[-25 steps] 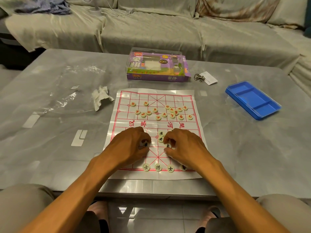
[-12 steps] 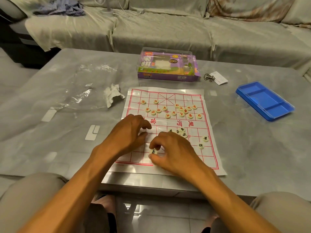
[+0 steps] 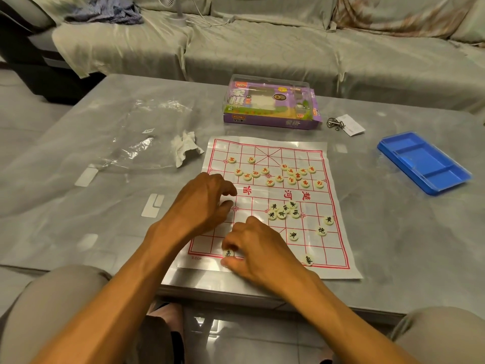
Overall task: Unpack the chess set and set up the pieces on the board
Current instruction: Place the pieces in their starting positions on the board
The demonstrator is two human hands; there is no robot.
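You are seated at a low grey worktop (image 3: 393, 232) with a glossy, marbled surface that mirrors the light overhead. Beyond its far edge runs a long sofa (image 3: 288, 48) draped in pale, creased covers, with a bundle of blue striped cloth (image 3: 105, 11) at its left end and a small white fan (image 3: 178, 11) beside that. Beneath you, shiny grey floor tiles (image 3: 236, 342) reflect a bright patch.
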